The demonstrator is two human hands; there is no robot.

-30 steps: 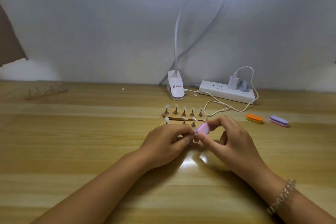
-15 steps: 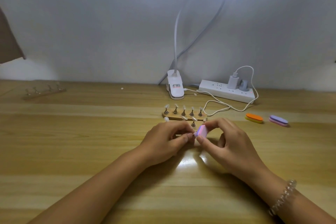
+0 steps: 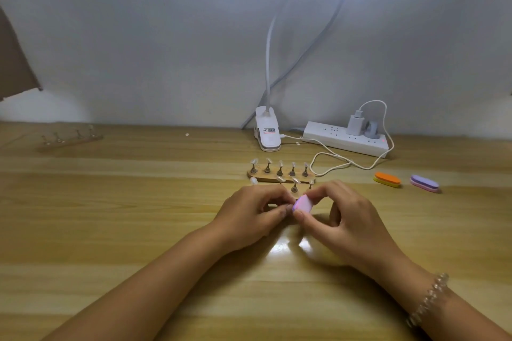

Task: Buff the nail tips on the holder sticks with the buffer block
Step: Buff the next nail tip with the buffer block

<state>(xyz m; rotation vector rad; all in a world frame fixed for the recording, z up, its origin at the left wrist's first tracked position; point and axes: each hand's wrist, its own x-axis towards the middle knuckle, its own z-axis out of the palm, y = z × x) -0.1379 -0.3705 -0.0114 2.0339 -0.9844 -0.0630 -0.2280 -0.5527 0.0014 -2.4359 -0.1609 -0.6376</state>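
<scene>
My right hand (image 3: 340, 219) pinches a small pink and purple buffer block (image 3: 302, 204) between thumb and fingers. My left hand (image 3: 252, 216) has its fingers curled round a holder stick, hidden inside the grip, with the fingertips right against the block. Just behind my hands a wooden base (image 3: 279, 177) carries a back row of several holder sticks with clear nail tips (image 3: 279, 167). A nearer row of sticks (image 3: 294, 185) is partly hidden by my fingers.
Orange buffer block (image 3: 387, 179) and a purple one (image 3: 424, 183) lie at the right. A white power strip (image 3: 343, 141) with a looping cable (image 3: 332, 166) and a lamp clip (image 3: 267, 133) stand at the back. Another stick holder (image 3: 70, 138) sits far left.
The buffer block in my right hand has shifted slightly left and turned against the tip held by my left hand. Both hands stay in the same place.
</scene>
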